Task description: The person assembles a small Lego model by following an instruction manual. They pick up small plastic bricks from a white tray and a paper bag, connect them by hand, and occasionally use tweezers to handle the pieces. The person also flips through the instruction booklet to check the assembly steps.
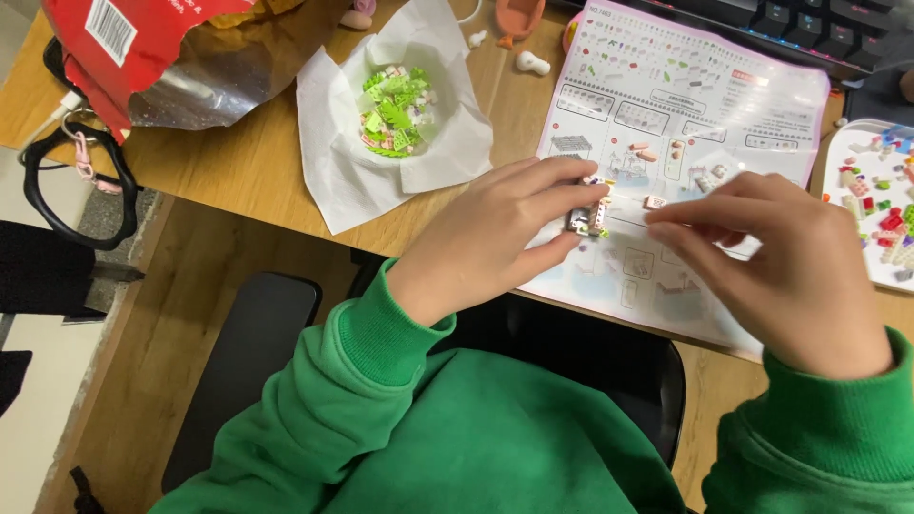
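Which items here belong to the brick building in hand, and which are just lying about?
In use: left hand holding small brick assembly; right hand pinching tiny pink brick; instruction sheet; green bricks; tray of mixed bricks.

Lying about: red foil bag, keyboard, black cable.

At eleven o'clock, a torn red foil bag (143,48) with silvery lining, lying on the wooden desk (238,162). Just right of it, toward twelve, a white paper napkin (333,171) cupping green building pieces (395,109). Farther up at twelve, two small white pegs (531,63) and an orange-pink shape, partly cut off. At one o'clock, a dark keyboard (800,29). At nine, black looped straps (57,181) off the desk edge. At seven, a black chair seat (248,362).
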